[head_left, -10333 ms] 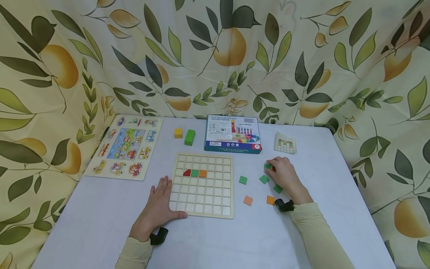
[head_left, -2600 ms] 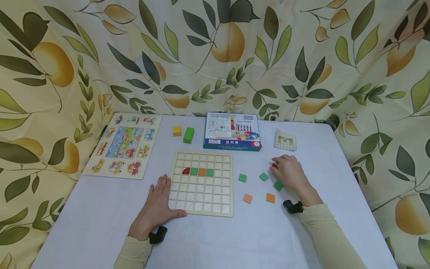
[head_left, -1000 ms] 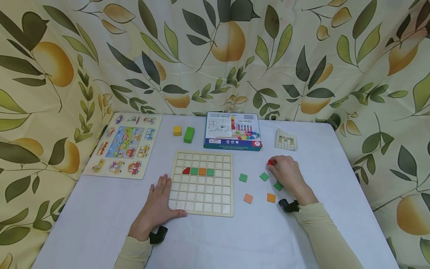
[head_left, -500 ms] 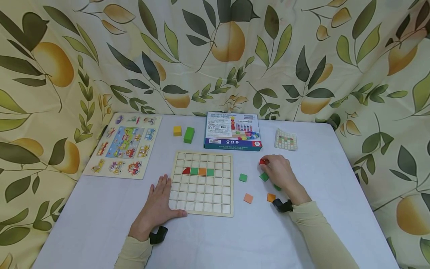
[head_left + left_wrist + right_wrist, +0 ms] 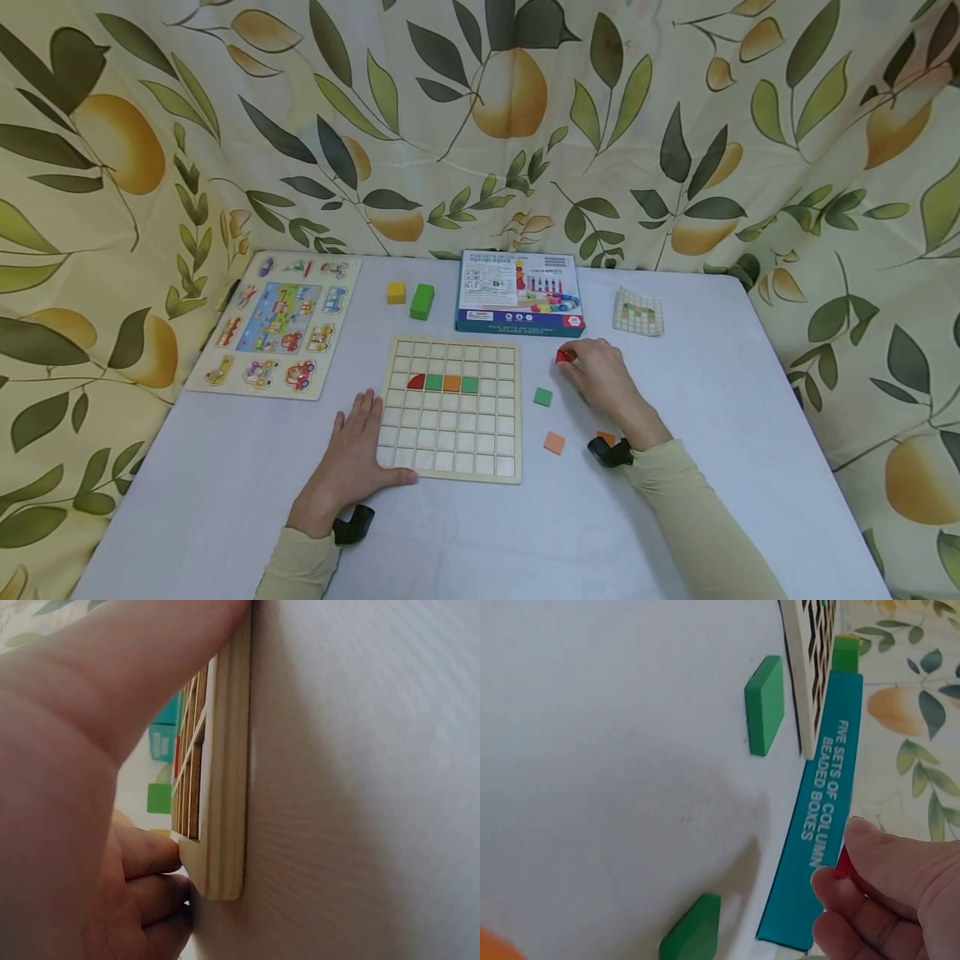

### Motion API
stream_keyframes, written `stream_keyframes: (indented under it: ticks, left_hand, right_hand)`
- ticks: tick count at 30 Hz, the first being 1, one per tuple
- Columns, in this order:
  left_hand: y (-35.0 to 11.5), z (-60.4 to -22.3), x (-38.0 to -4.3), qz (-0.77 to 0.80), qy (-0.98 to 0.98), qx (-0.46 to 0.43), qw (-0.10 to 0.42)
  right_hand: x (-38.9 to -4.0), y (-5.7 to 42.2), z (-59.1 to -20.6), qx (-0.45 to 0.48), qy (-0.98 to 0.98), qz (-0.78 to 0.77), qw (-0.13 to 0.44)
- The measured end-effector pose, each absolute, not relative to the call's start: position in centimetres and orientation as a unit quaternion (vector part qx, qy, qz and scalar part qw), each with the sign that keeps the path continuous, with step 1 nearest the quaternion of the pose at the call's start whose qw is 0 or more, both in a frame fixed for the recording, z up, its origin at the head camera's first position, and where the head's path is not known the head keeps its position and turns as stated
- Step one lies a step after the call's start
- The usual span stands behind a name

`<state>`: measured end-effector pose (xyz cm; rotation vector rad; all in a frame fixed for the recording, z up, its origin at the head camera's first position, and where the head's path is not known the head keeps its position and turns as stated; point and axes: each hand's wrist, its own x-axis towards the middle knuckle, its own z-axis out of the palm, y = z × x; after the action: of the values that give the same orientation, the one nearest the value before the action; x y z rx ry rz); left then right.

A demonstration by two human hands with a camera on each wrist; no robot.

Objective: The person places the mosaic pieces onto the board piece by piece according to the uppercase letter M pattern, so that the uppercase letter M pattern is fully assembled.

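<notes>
Seen from right wrist only: second loose green tile (image 5: 694,931). Pinching red piece (image 5: 563,357) in right hand (image 5: 606,386), beyond right edge of grid board (image 5: 462,422); touching board's left edge with left hand (image 5: 354,457), fingers straight.

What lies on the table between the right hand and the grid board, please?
In the head view, a green tile lies between the right hand and the grid board, apart from both; the hand also pinches a red piece.

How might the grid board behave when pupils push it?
The grid board looks stiff, given its thick wooden edge. Lying flat, it would probably slide rather than tip. Its coloured pieces sit in walled cells, so likely travel along.
</notes>
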<state>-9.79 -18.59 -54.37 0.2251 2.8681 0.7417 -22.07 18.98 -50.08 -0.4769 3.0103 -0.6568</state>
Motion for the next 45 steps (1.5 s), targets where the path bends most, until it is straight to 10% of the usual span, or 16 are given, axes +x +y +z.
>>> stream_keyframes:
  ticks: [45]
  left_hand:
    - [-18.6,-54.5,-9.8,0.254,0.961,0.075,0.085]
  right_hand:
    - [-21.1,10.6,-50.9,-0.266,0.942,-0.199,0.048]
